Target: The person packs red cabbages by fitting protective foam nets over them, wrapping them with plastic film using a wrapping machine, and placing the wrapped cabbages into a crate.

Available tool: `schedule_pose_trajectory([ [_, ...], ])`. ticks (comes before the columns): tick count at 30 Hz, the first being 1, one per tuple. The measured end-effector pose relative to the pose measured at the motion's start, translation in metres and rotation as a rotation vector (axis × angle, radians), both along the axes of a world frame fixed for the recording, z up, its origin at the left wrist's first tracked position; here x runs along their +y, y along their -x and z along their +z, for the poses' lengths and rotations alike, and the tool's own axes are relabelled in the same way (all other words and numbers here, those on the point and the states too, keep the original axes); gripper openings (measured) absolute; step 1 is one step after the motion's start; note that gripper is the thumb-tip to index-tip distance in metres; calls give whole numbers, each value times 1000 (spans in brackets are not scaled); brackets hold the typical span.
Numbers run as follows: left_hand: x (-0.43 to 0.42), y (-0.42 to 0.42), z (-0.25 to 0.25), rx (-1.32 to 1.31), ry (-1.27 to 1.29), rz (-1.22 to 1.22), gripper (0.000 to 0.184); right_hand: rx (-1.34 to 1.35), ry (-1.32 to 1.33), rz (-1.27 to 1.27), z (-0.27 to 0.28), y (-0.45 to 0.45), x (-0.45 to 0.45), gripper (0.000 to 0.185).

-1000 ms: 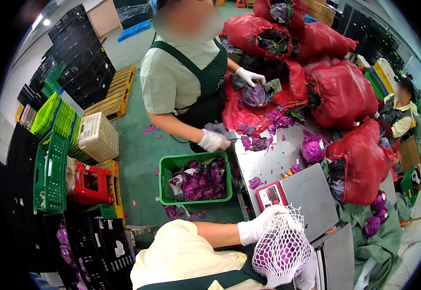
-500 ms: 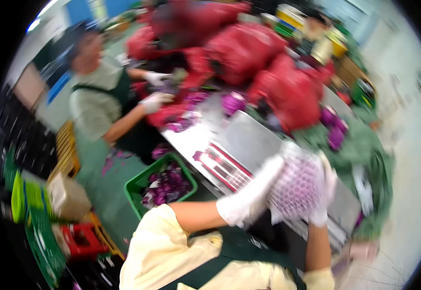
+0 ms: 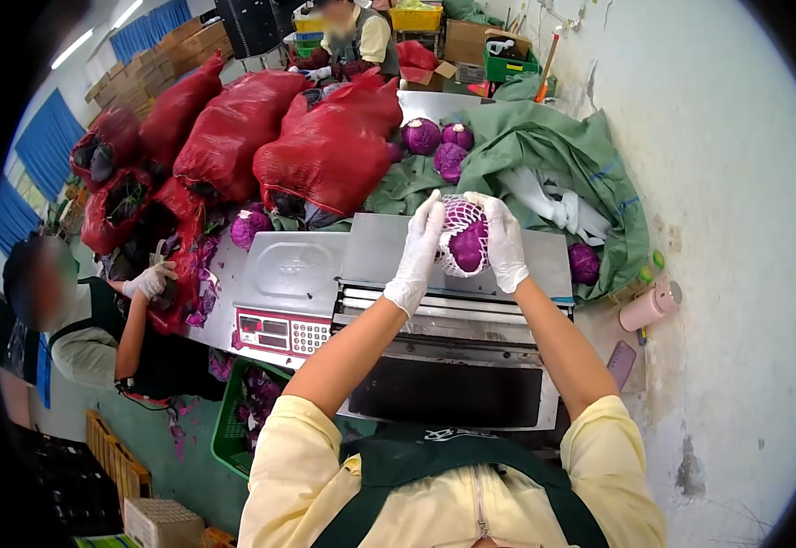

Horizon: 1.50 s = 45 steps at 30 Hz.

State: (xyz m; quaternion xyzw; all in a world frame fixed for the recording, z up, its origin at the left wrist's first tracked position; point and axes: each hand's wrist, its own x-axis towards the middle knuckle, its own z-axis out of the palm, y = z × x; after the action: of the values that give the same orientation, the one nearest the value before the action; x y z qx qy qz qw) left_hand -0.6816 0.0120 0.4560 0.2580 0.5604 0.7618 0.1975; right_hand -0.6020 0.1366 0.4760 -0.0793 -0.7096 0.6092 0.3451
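A purple cabbage (image 3: 467, 245) in a white foam net is held between my two gloved hands, over the metal top of a wrapping machine (image 3: 375, 242). My left hand (image 3: 419, 251) presses on its left side and my right hand (image 3: 500, 239) on its right side. The net covers the cabbage's top and left; bare purple leaf shows at its front. Left of the machine stands a scale (image 3: 293, 265) with a red-framed panel, its plate bare. Behind my hands, several unwrapped cabbages (image 3: 421, 136) lie near a green cloth (image 3: 544, 137).
Red mesh sacks (image 3: 325, 151) are piled at the back left. A co-worker (image 3: 87, 329) handles leaves at the left; another person (image 3: 357, 41) is at the back. A green basket (image 3: 231, 429) of leaves sits below the table. A pink bottle (image 3: 652, 305) and a phone (image 3: 622, 363) lie right.
The view has swung right, to face the machine. The netted cabbage has moved from beside the scale to above the machine, still between both my hands.
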Motion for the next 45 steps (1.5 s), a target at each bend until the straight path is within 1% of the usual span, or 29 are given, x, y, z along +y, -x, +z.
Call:
schedule_pose_trajectory([
  [2, 10, -3, -30, -75, 54, -24, 65, -33, -37, 13, -25, -1, 17, 49],
  [4, 9, -13, -46, 62, 123, 36, 63, -25, -153, 27, -35, -7, 23, 45],
  [5, 6, -4, -50, -5, 125, -17, 60, -1, -173, 93, -39, -10, 27, 45],
  [6, -1, 6, -40, -74, 126, -69, 57, 21, -193, 159, -33, -15, 26, 45],
  [7, -6, 12, -25, -122, 189, 14, 50, 39, -32, 251, -27, -23, 19, 47],
  [8, -8, 21, -27, -141, 217, 52, 49, 31, -224, 132, -36, -22, 29, 51],
  [10, 0, 24, -23, -123, 209, 85, 48, -127, 160, -18, -37, -28, 20, 54],
  [12, 8, 29, -52, -433, 20, -178, 44, -310, 373, 13, -53, -27, 10, 55],
  [13, 13, 28, -47, -643, 35, -150, 39, -192, 683, 110, -65, -17, 2, 52],
  [14, 14, 23, -45, -622, 48, -83, 35, -202, 577, 96, -72, -12, 10, 53],
  [16, 21, 11, -44, -508, -25, 40, 29, -195, 646, 165, -76, -1, 28, 51],
  [17, 24, 6, -39, -547, -11, 80, 29, -192, 799, 275, -79, 1, 35, 50],
  [20, 18, 2, -31, -343, 79, 24, 36, -227, 742, 256, -79, -8, 41, 50],
  [22, -1, 4, -28, -71, 136, 28, 44, -303, 484, 125, -77, -23, 52, 44],
  [23, -15, 21, -48, 371, 209, 109, 46, -384, 111, 10, -74, -43, 64, 41],
  [24, -43, 22, -18, 673, 390, 111, 49, -450, -266, -104, -46, -64, 65, 39],
  [26, -95, 43, -8, 1075, 551, -34, 49, -479, -872, -67, -20, -108, 84, 41],
  [28, -137, 61, 1, 1531, 904, -240, 62, -504, -1277, 53, -6, -142, 99, 49],
  [30, -160, 63, 5, 1679, 1088, -417, 68, -720, -1487, 212, 1, -166, 102, 59],
  [31, -160, 60, 4, 1679, 1093, -413, 68, -715, -1488, 213, -3, -169, 101, 59],
  [33, -148, 56, 3, 1807, 1118, -543, 67, -745, -1633, 442, -13, -171, 102, 53],
  [34, -137, 51, 4, 1810, 1121, -533, 67, -738, -1640, 439, -19, -168, 99, 53],
  [36, -113, 37, -1, 1882, 940, -600, 61, -521, -1702, 376, -36, -156, 88, 27],
  [37, -106, 32, -10, 1834, 846, -575, 52, -533, -1661, 381, -40, -153, 84, 14],
  [38, -105, 32, -27, 1832, 849, -570, 52, -529, -1665, 384, -40, -157, 83, 14],
  [40, -104, 24, -48, 1425, 760, -314, 42, -603, -1161, 279, -39, -172, 80, 9],
  [42, -125, 20, -55, 1052, 585, -293, 21, -549, -871, 292, -32, -188, 80, 9],
  [44, -143, 1, -11, 167, 599, -418, 17, -744, -511, 368, 24, -193, 64, 7],
  [45, -147, -3, 19, 137, 465, -385, 15, -682, -343, 329, 46, -190, 60, 8],
])
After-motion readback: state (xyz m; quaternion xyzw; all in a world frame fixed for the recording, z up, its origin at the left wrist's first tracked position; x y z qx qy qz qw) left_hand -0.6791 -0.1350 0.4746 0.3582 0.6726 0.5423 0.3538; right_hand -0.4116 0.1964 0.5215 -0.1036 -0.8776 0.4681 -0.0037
